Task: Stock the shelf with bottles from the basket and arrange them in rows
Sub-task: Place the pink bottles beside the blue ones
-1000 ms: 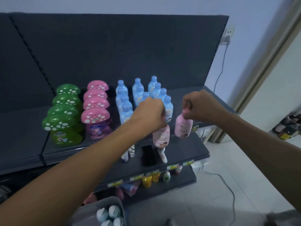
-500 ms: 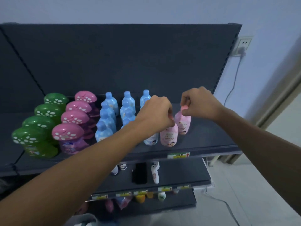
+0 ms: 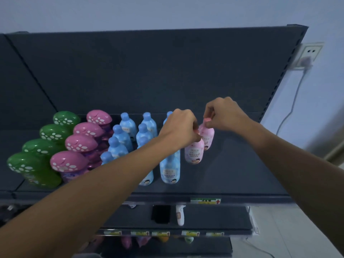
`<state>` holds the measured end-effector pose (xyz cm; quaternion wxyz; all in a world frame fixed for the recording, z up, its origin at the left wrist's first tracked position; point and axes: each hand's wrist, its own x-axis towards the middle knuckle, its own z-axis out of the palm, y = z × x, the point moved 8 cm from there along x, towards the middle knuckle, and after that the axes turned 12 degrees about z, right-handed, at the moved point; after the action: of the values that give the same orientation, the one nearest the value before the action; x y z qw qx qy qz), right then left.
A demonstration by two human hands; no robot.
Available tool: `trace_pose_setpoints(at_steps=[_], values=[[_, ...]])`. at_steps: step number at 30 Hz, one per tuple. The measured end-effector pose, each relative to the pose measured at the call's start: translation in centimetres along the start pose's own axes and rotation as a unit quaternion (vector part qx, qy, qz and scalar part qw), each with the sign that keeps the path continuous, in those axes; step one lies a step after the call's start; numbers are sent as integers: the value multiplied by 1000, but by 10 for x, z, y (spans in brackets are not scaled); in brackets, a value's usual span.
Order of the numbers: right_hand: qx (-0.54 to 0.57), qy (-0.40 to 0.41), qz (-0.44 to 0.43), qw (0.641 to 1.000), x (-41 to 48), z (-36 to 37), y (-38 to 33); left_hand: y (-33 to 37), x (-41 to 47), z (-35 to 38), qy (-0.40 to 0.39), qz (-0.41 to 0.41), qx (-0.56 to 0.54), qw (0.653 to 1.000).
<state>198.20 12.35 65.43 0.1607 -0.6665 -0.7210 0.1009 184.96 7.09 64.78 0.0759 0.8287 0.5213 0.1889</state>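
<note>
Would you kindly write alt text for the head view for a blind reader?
Left hand and right hand grip the tops of the near pink bottle and far pink bottle on a dark shelf, beside blue bottles and mushroom-capped bottles.

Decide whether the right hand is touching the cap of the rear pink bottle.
Touching. The head view shows the right hand pinching the cap of the rear pink bottle between thumb and finger.

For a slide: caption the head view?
Left grip holds near pink bottle, right grip far pink bottle, on shelf.
</note>
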Motion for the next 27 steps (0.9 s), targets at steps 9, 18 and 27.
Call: trace_pose_setpoints(at_steps=[9, 18, 27], values=[[1, -15, -8, 1000, 41, 12, 2, -18, 37, 11, -1, -41, -9, 999], [6, -38, -30, 999, 67, 26, -4, -43, 52, 21, -5, -83, -18, 996], [-1, -54, -36, 998, 80, 38, -7, -49, 59, 24, 4, -90, -38, 995]])
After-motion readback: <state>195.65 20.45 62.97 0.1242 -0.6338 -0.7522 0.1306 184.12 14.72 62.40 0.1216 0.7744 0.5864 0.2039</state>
